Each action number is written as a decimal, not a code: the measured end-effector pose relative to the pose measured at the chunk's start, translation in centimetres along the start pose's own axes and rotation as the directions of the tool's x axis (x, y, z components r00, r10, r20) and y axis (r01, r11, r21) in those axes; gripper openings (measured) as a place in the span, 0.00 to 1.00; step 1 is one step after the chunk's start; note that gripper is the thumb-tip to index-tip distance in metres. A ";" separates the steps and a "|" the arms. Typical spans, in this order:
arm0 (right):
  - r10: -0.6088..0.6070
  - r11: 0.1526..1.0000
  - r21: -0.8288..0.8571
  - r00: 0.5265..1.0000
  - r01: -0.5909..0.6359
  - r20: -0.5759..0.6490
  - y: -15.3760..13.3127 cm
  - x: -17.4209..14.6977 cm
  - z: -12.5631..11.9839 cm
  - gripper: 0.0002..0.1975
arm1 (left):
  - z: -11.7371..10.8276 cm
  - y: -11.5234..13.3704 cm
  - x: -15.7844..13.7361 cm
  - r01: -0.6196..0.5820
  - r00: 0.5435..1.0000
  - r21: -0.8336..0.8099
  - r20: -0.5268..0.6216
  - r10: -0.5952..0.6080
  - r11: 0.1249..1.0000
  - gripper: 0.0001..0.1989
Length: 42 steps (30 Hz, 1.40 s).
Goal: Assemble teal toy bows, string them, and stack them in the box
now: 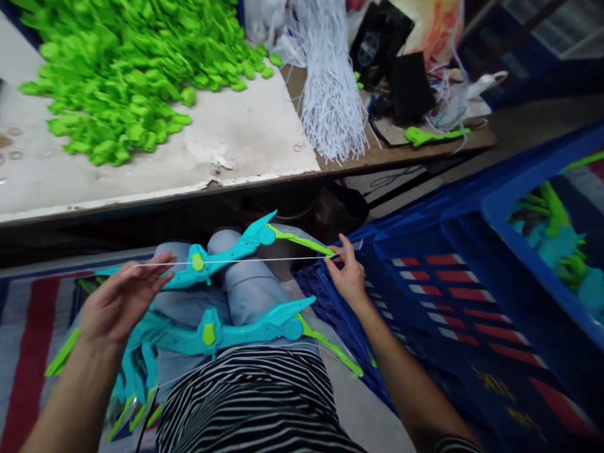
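A toy bow with a turquoise body and lime-green limbs lies across the lap. My right hand is closed in a pinch on its green limb tip, where a taut white string meets it. The string runs left along the bow to my left hand, whose fingers are drawn together on it; its far end there is hidden. Nearer the striped shirt rests a second toy bow of the same colours, with a slack string. More turquoise bow parts hang below my left wrist.
Ahead stands a worktable with a heap of lime-green plastic pieces, a bundle of white strings, a black object and a loose green limb. Blue crates rise close on the right, one holding turquoise and green parts.
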State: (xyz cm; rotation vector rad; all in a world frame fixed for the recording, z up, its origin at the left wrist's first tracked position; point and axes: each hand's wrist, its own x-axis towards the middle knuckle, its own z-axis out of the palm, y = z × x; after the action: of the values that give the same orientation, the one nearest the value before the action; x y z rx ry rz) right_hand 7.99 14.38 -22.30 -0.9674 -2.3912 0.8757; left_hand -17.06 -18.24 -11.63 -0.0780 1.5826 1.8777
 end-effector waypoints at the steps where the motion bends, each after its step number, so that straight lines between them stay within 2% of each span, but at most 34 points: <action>1: -0.007 1.000 -0.012 1.000 0.008 0.005 0.2 0.3 0.1 0.33 | -1.7 0.7 -1.0 -0.039 0.995 -0.077 -0.097 0.032 0.996 0.08; 3: -0.028 0.998 -0.060 0.999 0.029 0.017 0.4 1.0 0.3 0.34 | -4.1 1.3 -2.8 -0.112 0.967 -0.187 -0.246 0.064 0.976 0.11; 5: -0.089 0.984 -0.152 0.996 0.087 -0.004 -0.1 1.9 0.4 0.32 | -5.2 1.0 -4.4 -0.154 0.950 -0.228 -0.301 0.081 0.961 0.10; 7: -0.221 0.949 -0.244 0.974 0.201 -0.056 -2.1 2.9 1.1 0.27 | -5.0 -0.1 -5.5 -0.169 0.951 -0.220 -0.294 0.100 0.961 0.08; 9: -0.401 0.892 -0.250 0.914 0.376 -0.056 -5.9 3.6 3.1 0.22 | -3.8 -1.5 -5.9 -0.165 0.956 -0.209 -0.276 0.103 0.964 0.13; 11: -0.588 0.796 -0.132 0.806 0.591 0.059 -11.2 3.4 6.4 0.18 | -2.3 -2.9 -5.8 -0.134 0.963 -0.206 -0.257 0.078 0.969 0.17; 12: -0.676 0.725 -0.041 0.723 0.687 0.143 -14.1 2.9 8.5 0.16 | -1.5 -3.4 -5.7 -0.104 0.970 -0.205 -0.238 0.054 0.973 0.18; 13: -0.746 0.646 0.046 0.619 0.762 0.246 -16.9 2.1 10.8 0.16 | -0.8 -3.8 -5.6 -0.075 0.977 -0.204 -0.213 0.030 0.976 0.18; 14: -0.785 0.576 0.108 0.511 0.811 0.350 -19.6 1.3 13.1 0.16 | -0.3 -4.1 -5.5 -0.048 0.984 -0.207 -0.180 0.010 0.977 0.19; 15: -0.785 0.532 0.125 0.433 0.837 0.443 -21.9 0.5 15.2 0.17 | 0.1 -4.3 -5.4 -0.026 0.990 -0.216 -0.143 -0.005 0.976 0.20; 16: -0.755 0.509 0.116 0.378 0.853 0.537 -23.8 -0.2 17.1 0.19 | 0.3 -4.3 -5.4 -0.010 0.994 -0.230 -0.105 -0.014 0.973 0.21; 18: -0.661 0.501 0.076 0.325 0.862 0.676 -26.4 -0.7 19.6 0.21 | 0.1 -4.2 -5.6 -0.003 0.998 -0.268 -0.059 -0.014 0.963 0.21; 20: -0.612 0.516 0.115 0.271 0.849 0.743 -27.3 0.3 20.5 0.24 | -1.0 -3.8 -6.1 -0.039 0.996 -0.315 -0.085 0.013 0.948 0.20; 22: -0.629 0.544 0.257 0.186 0.798 0.755 -27.1 2.2 20.3 0.24 | -2.8 -3.4 -6.6 -0.143 0.975 -0.354 -0.209 0.071 0.924 0.19; 23: -0.637 0.568 0.341 0.138 0.749 0.758 -26.7 3.3 20.1 0.24 | -3.9 -3.2 -6.8 -0.213 0.949 -0.357 -0.299 0.105 0.909 0.18; 25: -0.614 0.644 0.448 0.070 0.620 0.786 -26.0 5.2 19.8 0.22 | -6.0 -2.7 -6.9 -0.351 0.857 -0.317 -0.488 0.165 0.881 0.18; 28: -0.528 0.764 0.450 0.048 0.462 0.848 -25.1 6.6 20.0 0.22 | -8.8 -2.1 -6.5 -0.474 0.691 -0.180 -0.682 0.238 0.862 0.17; 29: -0.505 0.790 0.435 0.057 0.432 0.861 -24.9 6.8 20.1 0.22 | -9.4 -1.9 -6.2 -0.491 0.649 -0.131 -0.715 0.261 0.861 0.16; 31: -0.473 0.822 0.411 0.071 0.395 0.878 -24.9 6.8 20.3 0.22 | -10.3 -1.4 -5.7 -0.501 0.597 -0.046 -0.741 0.306 0.865 0.15; 37: -0.440 0.850 0.387 0.078 0.358 0.895 -25.7 6.6 20.0 0.23 | -11.1 -0.4 -4.6 -0.494 0.557 0.097 -0.728 0.400 0.864 0.13; 42: -0.445 0.851 0.387 0.096 0.355 0.890 -25.5 6.6 20.3 0.23 | -11.8 -0.7 -4.4 -0.474 0.541 0.179 -0.713 0.445 0.862 0.11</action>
State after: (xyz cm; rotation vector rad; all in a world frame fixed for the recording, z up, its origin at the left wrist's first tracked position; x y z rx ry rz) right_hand -19.98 -3.15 -18.45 0.6805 -3.2581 1.6249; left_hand -17.58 -30.74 -13.29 -0.5594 2.2858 2.4788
